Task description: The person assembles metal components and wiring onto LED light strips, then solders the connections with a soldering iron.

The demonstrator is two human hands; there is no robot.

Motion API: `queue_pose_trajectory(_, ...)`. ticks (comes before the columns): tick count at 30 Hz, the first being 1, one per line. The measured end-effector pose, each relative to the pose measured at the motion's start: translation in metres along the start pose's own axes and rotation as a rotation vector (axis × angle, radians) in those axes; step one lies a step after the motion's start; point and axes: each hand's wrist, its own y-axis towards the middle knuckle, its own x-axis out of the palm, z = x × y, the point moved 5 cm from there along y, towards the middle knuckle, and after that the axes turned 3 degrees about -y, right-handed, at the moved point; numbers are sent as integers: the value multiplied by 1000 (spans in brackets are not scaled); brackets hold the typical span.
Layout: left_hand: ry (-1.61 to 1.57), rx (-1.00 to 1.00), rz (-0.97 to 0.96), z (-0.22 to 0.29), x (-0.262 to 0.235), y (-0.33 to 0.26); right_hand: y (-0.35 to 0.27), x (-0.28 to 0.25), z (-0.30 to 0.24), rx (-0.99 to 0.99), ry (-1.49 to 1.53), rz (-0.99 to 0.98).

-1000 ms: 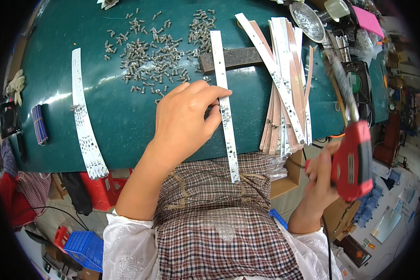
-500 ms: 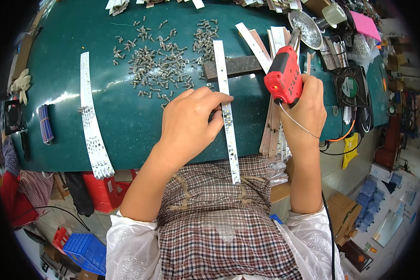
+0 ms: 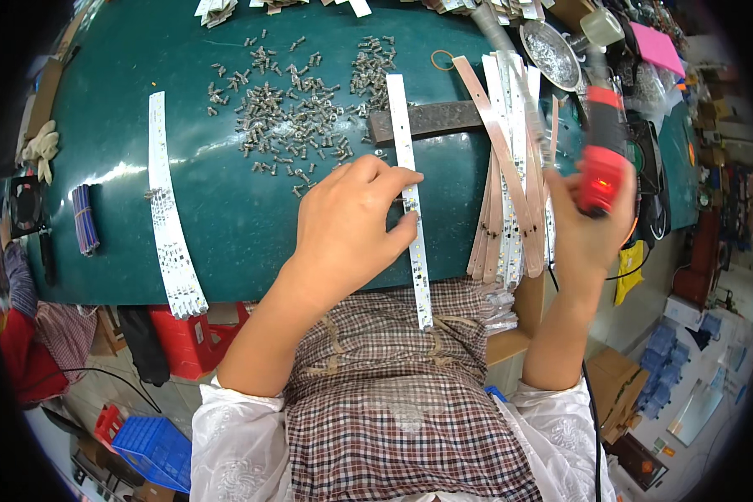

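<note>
One left hand (image 3: 350,219) shows in the head view, over a green table (image 3: 217,226). Its pointing finger touches a long white strip (image 3: 404,149), and its thumb is at the strip's left edge. The finger and thumb are apart, so I cannot tell if they pinch it. The top part of the strip crosses a dark bar (image 3: 443,120). The bottom end pokes past the table's edge, over a checked apron (image 3: 410,376).

The right hand (image 3: 592,226) is wrapped around a red and black tool (image 3: 604,151). Both are blurry. A blurry pale shape (image 3: 495,32) is near the top of a pile of pink and white strips (image 3: 508,243), too smeared to name. The pile is between the white strip and the right hand.

Lots of little metal bits (image 3: 280,121) are spread out past the left hand. Far to the left, more white strips (image 3: 174,243) make a fan, near a blue bundle (image 3: 84,222).
</note>
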Motion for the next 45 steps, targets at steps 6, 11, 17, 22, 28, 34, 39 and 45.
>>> queue_pose_trajectory(6,-22,-33,6,7,5,-6,-16,-56,-17,215,515,270)
queue_pose_trajectory(11,-338,-84,13,9,14,-8,-35,-65,-32,270,645,270)
queue_pose_trajectory(17,-584,-175,152,-1,-15,-11,-57,-44,-46,287,796,121)
queue_pose_trajectory(22,-385,-308,312,-36,-85,-27,-71,-35,-38,331,757,43)
queue_pose_trajectory(28,220,-522,418,-98,-159,-74,-78,-28,-49,361,794,-61)
queue_pose_trajectory(34,507,-533,435,-101,-159,-78,-81,-24,-48,331,808,-134)
queue_pose_trajectory(39,481,-378,447,-66,-124,-64,-86,-22,-48,354,815,-131)
queue_pose_trajectory(45,80,-218,334,-37,-62,-43,-92,-18,-47,383,845,-177)
